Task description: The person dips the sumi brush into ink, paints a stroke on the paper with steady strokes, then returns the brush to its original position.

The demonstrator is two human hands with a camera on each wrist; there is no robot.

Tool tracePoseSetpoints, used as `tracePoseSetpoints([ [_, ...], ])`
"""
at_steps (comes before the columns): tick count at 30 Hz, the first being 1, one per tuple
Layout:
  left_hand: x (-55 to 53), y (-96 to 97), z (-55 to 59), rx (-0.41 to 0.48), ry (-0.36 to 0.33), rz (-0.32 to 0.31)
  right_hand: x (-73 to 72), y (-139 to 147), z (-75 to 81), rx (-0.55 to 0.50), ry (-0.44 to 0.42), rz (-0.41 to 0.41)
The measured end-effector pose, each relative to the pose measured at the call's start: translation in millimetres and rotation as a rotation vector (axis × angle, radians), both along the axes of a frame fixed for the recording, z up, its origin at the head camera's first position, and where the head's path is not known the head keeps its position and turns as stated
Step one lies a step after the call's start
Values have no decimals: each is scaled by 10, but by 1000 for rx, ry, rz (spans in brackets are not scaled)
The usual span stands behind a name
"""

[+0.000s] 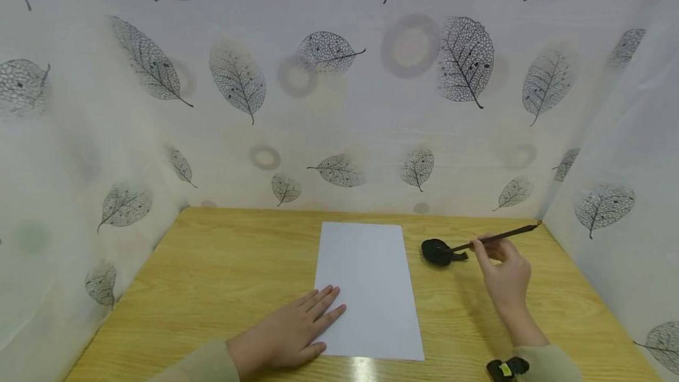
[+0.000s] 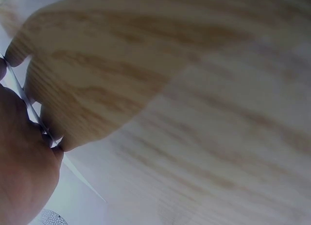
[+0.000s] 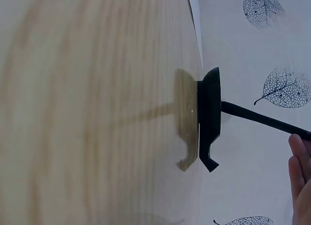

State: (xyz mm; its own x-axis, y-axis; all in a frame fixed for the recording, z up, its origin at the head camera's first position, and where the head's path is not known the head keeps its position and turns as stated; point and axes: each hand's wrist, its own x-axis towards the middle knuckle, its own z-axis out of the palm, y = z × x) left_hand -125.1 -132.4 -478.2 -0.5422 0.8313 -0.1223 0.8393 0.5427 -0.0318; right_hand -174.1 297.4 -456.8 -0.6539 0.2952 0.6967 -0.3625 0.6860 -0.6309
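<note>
A blank white sheet of paper [image 1: 366, 276] lies on the wooden table. My left hand [image 1: 297, 329] rests on its lower left part, fingers spread and straight; the left wrist view catches that hand [image 2: 24, 162] along the paper's edge. To the right of the sheet stands a small black ink dish [image 1: 437, 251] with a short handle. My right hand [image 1: 504, 276] pinches a dark writing brush [image 1: 514, 232] by its shaft. The brush slants down to the left, its tip end hidden in the dish. From the side, the right wrist view has the dish [image 3: 210, 115] and brush [image 3: 265, 120].
The light wooden table [image 1: 228, 264] has white sheeting [image 1: 339, 105] with printed leaf skeletons at its back and both sides. A black strap piece with a yellow label [image 1: 506, 369] sits at the right wrist.
</note>
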Motion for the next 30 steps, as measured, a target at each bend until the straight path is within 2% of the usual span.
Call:
tracePoseSetpoints([
  [8, 6, -3, -9, 9, -30, 7, -5, 7, 2, -22, -79, -49],
  [15, -3, -3, -6, -5, -4, 0, -21, 0, 23, -51, -122, -58],
  [30, -3, 3, 11, -15, -1, 1, -61, 42, 33, -91, -128, -71],
])
